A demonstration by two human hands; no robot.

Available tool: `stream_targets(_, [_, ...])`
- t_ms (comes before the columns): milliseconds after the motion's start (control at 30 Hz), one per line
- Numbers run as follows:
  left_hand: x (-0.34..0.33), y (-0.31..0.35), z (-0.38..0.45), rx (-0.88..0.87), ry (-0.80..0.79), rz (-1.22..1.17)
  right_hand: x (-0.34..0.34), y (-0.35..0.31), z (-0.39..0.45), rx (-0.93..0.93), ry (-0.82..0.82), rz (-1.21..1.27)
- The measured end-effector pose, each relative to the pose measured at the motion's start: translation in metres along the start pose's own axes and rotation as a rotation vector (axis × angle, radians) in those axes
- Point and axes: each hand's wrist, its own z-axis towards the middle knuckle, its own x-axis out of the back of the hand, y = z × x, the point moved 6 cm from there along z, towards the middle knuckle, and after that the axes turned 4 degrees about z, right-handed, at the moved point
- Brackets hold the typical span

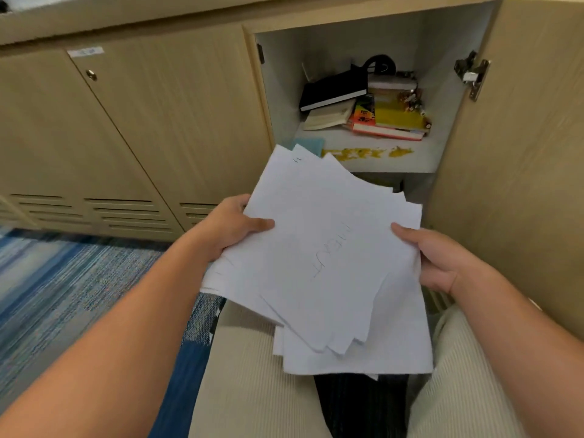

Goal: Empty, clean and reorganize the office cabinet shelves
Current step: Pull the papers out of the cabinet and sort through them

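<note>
Both hands pinch a fanned stack of loose papers (pixel 319 257) at frame centre: left hand (pixel 232 227) and right hand (pixel 437 259) grip opposite edges, likely so sheets don't slide. Books (pixel 363 105) remain on cabinet shelf (pixel 404 159), upper right.

A blue striped carpet (pixel 63 295) spreads left of and below the left hand's fingers (pixel 259 224), closed beige doors (pixel 173 121) with a round keyhole (pixel 91 74), a small label (pixel 85 52) and vent slats (pixel 126 213) stand up and left of them, and cream ribbed trousers (pixel 246 390) lie below.
</note>
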Motion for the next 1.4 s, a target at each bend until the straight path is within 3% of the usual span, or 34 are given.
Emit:
stream_targets(333, [-0.026, -0.063, -0.014, 0.172, -0.086, -0.133, -0.036, 0.022, -0.004, 0.036, -0.120, -0.115])
stream_targets(533, [-0.021, -0.073, -0.022, 0.266, -0.085, -0.421, -0.058, -0.003, -0.004, 0.163, -0.222, -0.186])
stream_targets(667, [-0.004, -0.050, -0.023, 0.132, -0.014, -0.503, -0.082, -0.025, -0.008, 0.217, -0.238, -0.163])
stream_targets(733, [0.010, -0.039, -0.023, 0.031, 0.082, -0.509, -0.091, -0.028, -0.017, 0.183, -0.323, -0.135])
stream_targets(867, [0.027, -0.029, -0.028, -0.095, 0.165, -0.627, -0.088, -0.017, -0.029, 0.118, -0.441, -0.329])
stream_targets(1100, [0.012, -0.031, -0.032, -0.167, -0.052, -0.628, -0.087, -0.005, -0.030, 0.222, -0.309, -0.331])
stream_targets(1233, [0.015, -0.021, -0.033, -0.216, 0.054, -0.639, -0.099, -0.010, -0.040, 0.303, -0.326, -0.312])
stream_targets(1400, [0.037, 0.000, -0.037, -0.353, 0.161, -0.684, -0.104, -0.039, -0.046, 0.506, -0.208, -0.333])
